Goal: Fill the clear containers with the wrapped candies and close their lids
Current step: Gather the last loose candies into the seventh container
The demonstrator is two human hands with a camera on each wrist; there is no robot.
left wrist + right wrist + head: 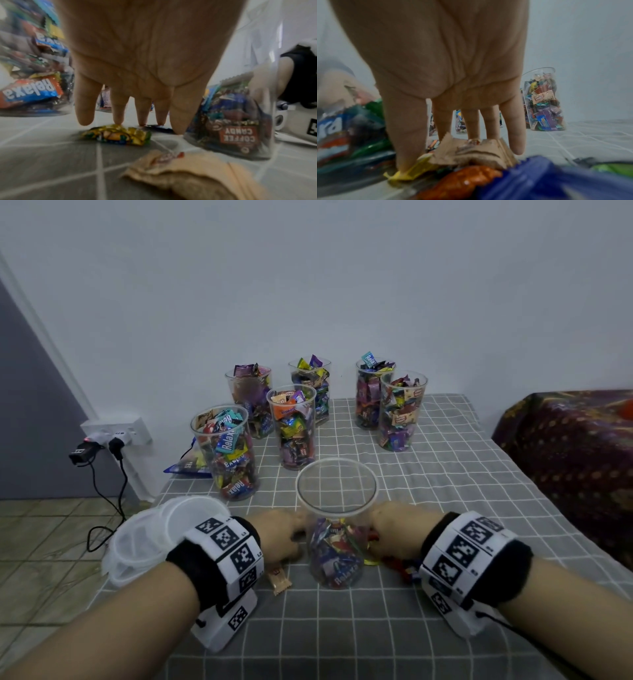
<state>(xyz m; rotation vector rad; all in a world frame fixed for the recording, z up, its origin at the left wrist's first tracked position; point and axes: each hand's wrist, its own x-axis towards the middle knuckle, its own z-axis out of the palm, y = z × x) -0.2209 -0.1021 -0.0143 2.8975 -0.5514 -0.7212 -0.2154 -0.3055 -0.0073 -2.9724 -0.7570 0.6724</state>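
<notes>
My left hand [137,65] reaches down, fingers spread, tips touching a gold-wrapped candy [118,134] on the table [445,474]. The part-filled clear container [337,529] stands just right of it, between both hands. My right hand [453,75], fingers spread, presses loose candies [471,152].
</notes>
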